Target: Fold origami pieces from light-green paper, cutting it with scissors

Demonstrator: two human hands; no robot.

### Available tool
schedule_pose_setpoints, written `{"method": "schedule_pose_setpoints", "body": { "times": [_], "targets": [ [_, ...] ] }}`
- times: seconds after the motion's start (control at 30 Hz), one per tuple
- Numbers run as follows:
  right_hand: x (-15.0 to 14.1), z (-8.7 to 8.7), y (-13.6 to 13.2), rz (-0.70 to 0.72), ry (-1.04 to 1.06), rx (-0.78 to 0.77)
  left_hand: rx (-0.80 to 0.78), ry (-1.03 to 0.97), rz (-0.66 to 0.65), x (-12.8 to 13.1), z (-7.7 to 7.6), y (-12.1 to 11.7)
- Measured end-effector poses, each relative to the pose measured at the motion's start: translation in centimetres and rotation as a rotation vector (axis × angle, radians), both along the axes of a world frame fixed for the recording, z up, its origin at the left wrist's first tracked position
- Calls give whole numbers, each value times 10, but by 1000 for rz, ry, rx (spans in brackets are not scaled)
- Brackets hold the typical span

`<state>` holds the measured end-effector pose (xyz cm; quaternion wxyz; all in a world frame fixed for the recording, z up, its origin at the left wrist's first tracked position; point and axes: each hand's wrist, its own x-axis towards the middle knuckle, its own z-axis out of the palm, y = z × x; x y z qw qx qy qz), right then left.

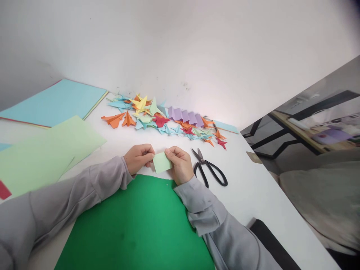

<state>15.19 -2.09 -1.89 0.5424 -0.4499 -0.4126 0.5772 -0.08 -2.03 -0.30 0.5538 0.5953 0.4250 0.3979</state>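
A small light-green piece of paper (162, 162) is held up between my two hands, just beyond the far edge of a green sheet (135, 225). My left hand (140, 158) pinches its left edge with thumb and forefinger. On the other side, my right hand (180, 164) grips the right edge, thumb on top. Black-handled scissors (203, 162) lie just right of my right hand, their blades slightly apart. Beyond the hands spreads a pile of folded paper figures (149, 117) in yellow, orange, blue, green and red, with purple folded pieces (186, 116) among them.
Large light-green sheets (50, 150) cover the table's left side, with a stack of blue-topped paper (56, 103) behind them. A wall (180, 56) rises at the back. A black flat object (270, 243) lies by my right forearm, near the table's right edge.
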Motion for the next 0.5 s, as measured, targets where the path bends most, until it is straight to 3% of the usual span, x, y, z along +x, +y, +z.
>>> {"method": "schedule_pose_setpoints", "body": {
  "times": [0.5],
  "targets": [
    [1, -3, 1, -12, -26, 30, -33, -26, 32, 1, 2, -1]
  ]
}}
